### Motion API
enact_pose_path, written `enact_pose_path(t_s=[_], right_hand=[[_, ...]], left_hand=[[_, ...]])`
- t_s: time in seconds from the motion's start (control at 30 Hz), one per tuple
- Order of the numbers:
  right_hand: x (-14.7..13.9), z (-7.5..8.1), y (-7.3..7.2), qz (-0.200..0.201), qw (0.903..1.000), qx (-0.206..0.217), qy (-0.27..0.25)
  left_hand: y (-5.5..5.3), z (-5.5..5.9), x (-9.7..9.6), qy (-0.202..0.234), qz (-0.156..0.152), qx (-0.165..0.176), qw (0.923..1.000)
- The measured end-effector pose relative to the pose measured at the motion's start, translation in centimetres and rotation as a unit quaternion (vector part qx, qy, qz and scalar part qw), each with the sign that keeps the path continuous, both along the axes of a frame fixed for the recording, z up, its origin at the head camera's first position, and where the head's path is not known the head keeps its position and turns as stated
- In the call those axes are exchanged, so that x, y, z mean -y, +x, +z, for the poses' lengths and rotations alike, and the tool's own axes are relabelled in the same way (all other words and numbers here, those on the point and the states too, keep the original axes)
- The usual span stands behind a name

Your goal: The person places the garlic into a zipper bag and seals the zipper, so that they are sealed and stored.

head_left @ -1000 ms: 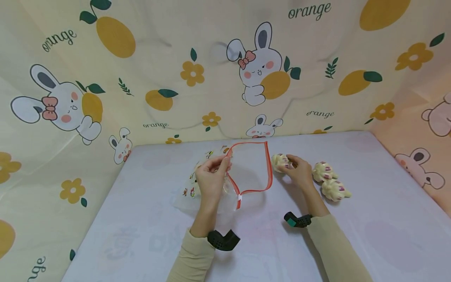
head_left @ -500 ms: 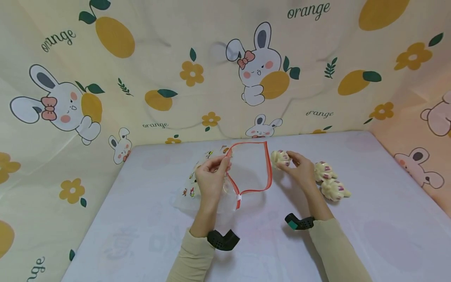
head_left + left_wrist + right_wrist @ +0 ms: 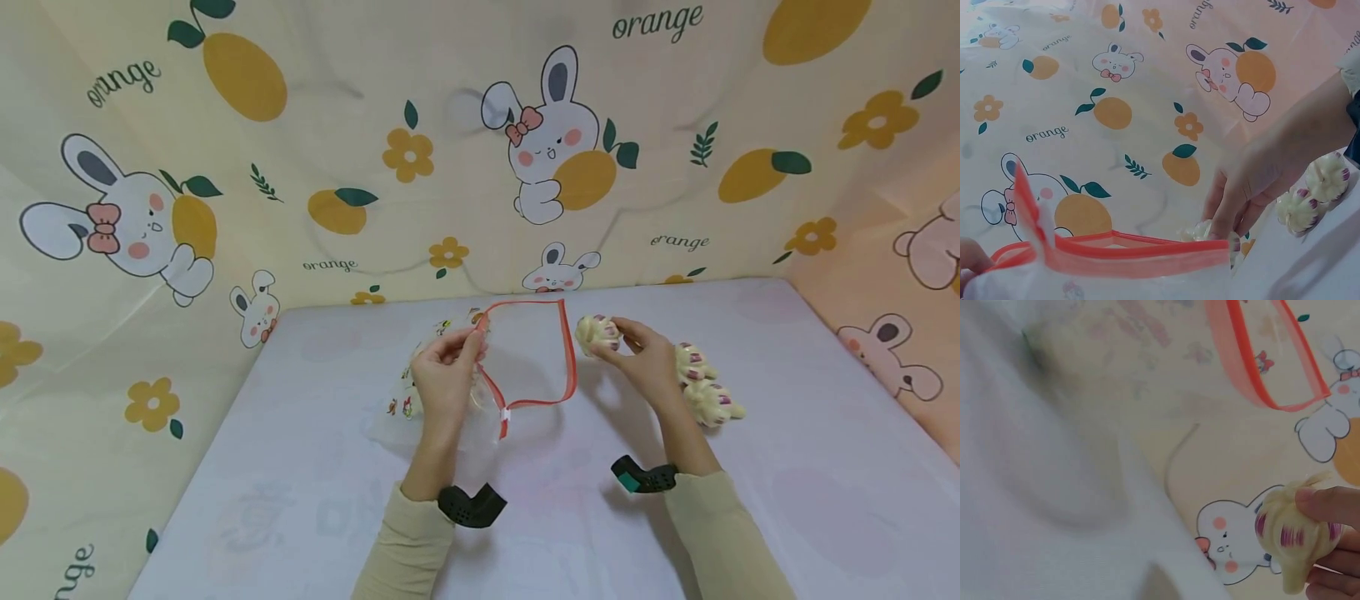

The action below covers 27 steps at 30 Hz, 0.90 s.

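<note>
My left hand (image 3: 444, 375) pinches the rim of a clear zip bag (image 3: 569, 358) with a red zipper edge and small printed figures. The bag's mouth stands spread open toward the right, with a white slider at its lower corner. In my right hand (image 3: 647, 362), thumb and fingers grip a garlic bulb (image 3: 596, 335), cream with purple streaks, held just right of the bag's mouth. The right wrist view shows this bulb (image 3: 1291, 531) with its stem pointing down. Behind the red rim (image 3: 1147, 251) in the left wrist view, the held bulb is partly hidden.
Two more garlic bulbs lie side by side on the white table (image 3: 585, 533) to the right of my right forearm, the nearer one (image 3: 708, 403) against the farther one (image 3: 692, 363). A patterned cloth wall (image 3: 450, 100) rises behind the table's far edge.
My right hand has risen slightly and shifted a little right, turning the garlic bulb in its grip. The left hand and the bag's mouth have drifted slightly left.
</note>
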State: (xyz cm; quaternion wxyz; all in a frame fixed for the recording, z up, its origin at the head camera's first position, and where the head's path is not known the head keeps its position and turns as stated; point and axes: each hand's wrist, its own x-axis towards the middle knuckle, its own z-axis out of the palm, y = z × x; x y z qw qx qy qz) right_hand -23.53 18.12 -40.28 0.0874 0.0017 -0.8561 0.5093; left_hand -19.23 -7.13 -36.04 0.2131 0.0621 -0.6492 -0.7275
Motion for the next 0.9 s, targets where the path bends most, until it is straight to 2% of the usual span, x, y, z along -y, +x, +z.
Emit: enact_pose_path(t_s=[0.37, 0.9], right_hand=[[-0.3, 0.9, 0.5, -0.006, 0.9993, -0.033, 0.019], [-0.3, 2.4, 1.5, 0.003, 0.9998, -0.022, 0.004]], left_hand=[[0.1, 0.3, 0.1, -0.002, 0.002, -0.012, 0.9999], [0.4, 0.5, 0.0, 0.000, -0.004, -0.008, 1.0000]])
